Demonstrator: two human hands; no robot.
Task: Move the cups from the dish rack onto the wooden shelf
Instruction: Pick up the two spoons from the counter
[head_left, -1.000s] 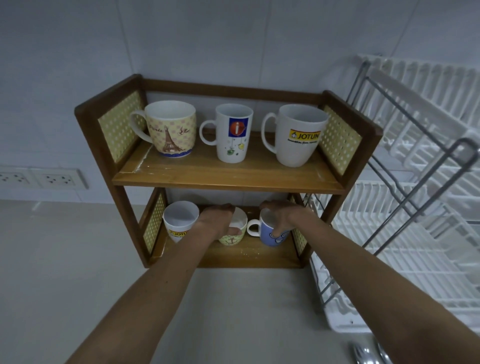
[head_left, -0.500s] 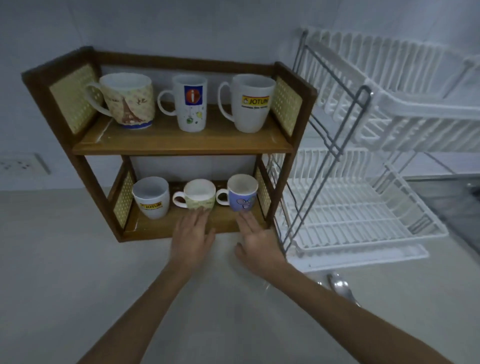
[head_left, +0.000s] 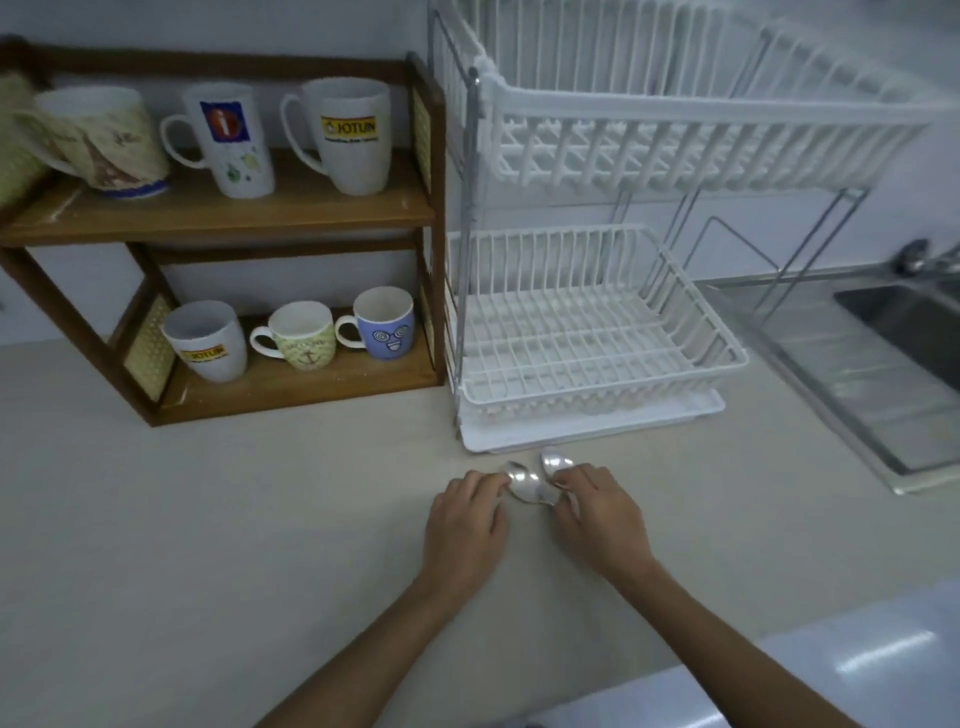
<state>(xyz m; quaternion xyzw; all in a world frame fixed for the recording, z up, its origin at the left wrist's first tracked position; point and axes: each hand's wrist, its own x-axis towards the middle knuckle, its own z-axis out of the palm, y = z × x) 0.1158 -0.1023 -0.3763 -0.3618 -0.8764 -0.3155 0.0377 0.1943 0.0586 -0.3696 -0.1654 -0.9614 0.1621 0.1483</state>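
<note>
The wooden shelf (head_left: 311, 210) stands at the left on the counter. Its top board holds an Eiffel Tower mug (head_left: 98, 140), a white mug with a red and blue logo (head_left: 228, 140) and a tall Jotun mug (head_left: 348, 135). Below stand a small Jotun cup (head_left: 205, 340), a green anchor cup (head_left: 304, 335) and a blue cup (head_left: 387, 325). The white dish rack (head_left: 727, 358) to the right holds no cups. My left hand (head_left: 467, 525) lies on the counter, fingertips touching a spoon (head_left: 524, 486). My right hand (head_left: 597, 514) covers the handles of that spoon and a second spoon (head_left: 556, 460).
The rack's upper basket (head_left: 675, 135) hangs over the lower one, with a drip tray (head_left: 519, 441) underneath. A steel sink (head_left: 909, 332) and tap (head_left: 919, 257) sit at the far right. The beige counter (head_left: 208, 519) stretches in front of the shelf.
Both hands let go of the green and blue cups on the lower shelf, drew back and moved right to the spoons in front of the rack. The view swung right and down.
</note>
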